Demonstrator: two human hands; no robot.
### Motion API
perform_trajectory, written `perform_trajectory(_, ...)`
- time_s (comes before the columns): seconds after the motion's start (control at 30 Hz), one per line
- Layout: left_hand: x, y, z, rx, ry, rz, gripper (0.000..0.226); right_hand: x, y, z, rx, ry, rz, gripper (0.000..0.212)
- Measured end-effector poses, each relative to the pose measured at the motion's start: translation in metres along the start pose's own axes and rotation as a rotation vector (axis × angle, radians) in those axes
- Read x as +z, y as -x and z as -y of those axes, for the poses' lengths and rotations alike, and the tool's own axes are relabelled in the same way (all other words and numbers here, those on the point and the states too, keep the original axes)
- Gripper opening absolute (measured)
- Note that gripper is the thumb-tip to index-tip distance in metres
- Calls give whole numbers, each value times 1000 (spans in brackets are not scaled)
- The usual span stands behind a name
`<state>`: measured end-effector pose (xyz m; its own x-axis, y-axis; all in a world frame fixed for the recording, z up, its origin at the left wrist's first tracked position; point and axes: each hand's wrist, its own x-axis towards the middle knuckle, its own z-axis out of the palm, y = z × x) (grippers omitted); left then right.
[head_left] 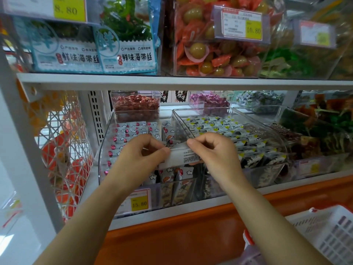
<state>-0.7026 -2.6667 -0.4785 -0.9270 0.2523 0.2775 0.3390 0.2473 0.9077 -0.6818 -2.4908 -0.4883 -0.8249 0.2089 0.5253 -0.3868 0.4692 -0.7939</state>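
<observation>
Two hands, one packet, both over the lower shelf (pixel 210 203).

Far left: wire rack (pixel 63 142), well apart from the work and no hazard.

Next: clear bin (pixel 107 150) on the shelf, full of white sachets with red dots.

Left hand (pixel 145 150): fingers curled, thumb and forefinger pinching the packet's left end.

Packet (pixel 183 156): white, small print showing, held in the air just above the front of the bin, a little lower at its left end.

Right hand (pixel 212 148): curled the same way, pinching the right end between forefinger above and thumb below.

Possible trouble, judged from this:
- Tearing or popping at a seam, if pulled apart too hard by two opposed pinches.
- Slipping out of so thin a grip and dropping back among the sachets, hard to pick out again.
- Falling in front of the bin's wall and off the shelf edge, given the hold right above that wall.
- Knocking the second bin (pixel 248 142), very near the right wrist, on any quick turn outward.

Lower right: basket (pixel 328 232), well apart from the packet. A long carry if meant for there, and riskier with one pinch released.
</observation>
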Motion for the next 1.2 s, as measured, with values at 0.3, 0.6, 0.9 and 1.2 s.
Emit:
perform_trajectory(0.3, -16, -3, -1, 52, -154, -10, 24, 0, -2, -2, -6, 12, 88, 15)
perform_trajectory(0.6, -23, -7, 6, 15, -105, -5, 21, 4, 0, -1, -17, -33, 92, 17)
perform_trajectory(0.9, -16, -3, 4, 5, -48, 140, 20, 2, 0, 3, 50, -89, 69, 16)
perform_trajectory(1.2, -16, -5, 4, 32, 6, 116, 24, -15, -7, 3, 204, -311, 242, 27)
